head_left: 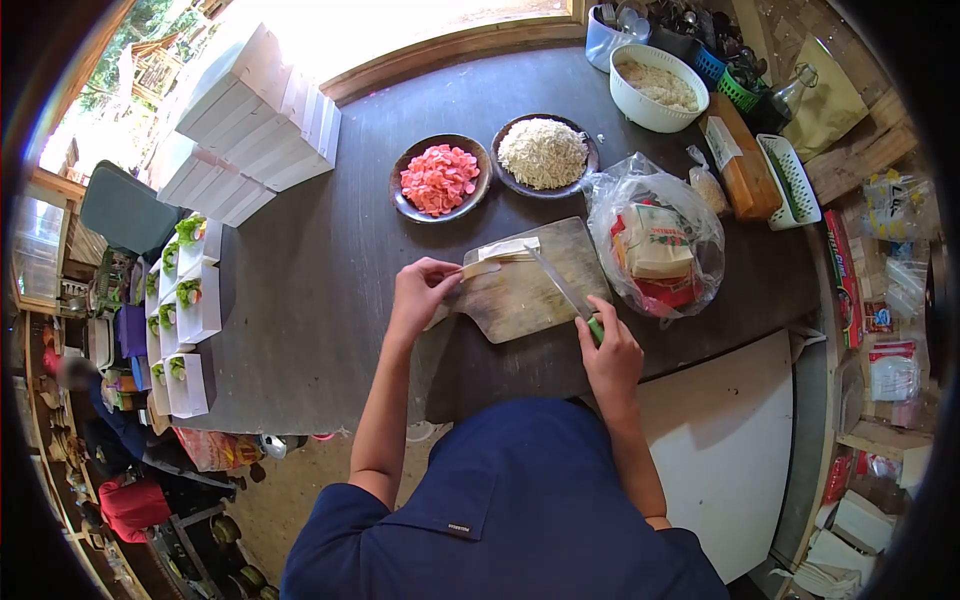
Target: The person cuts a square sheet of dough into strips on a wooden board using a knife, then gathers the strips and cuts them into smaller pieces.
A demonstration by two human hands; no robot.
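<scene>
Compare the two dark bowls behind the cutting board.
The left bowl holds pink-red sliced pieces; the right bowl holds pale, finely shredded food. The left bowl's filling sits lower, with more bare rim showing, while the right bowl's filling is heaped nearly to its edge. The left bowl sits a little nearer the person. Both are round, dark, shallow and about the same size, side by side.
</scene>
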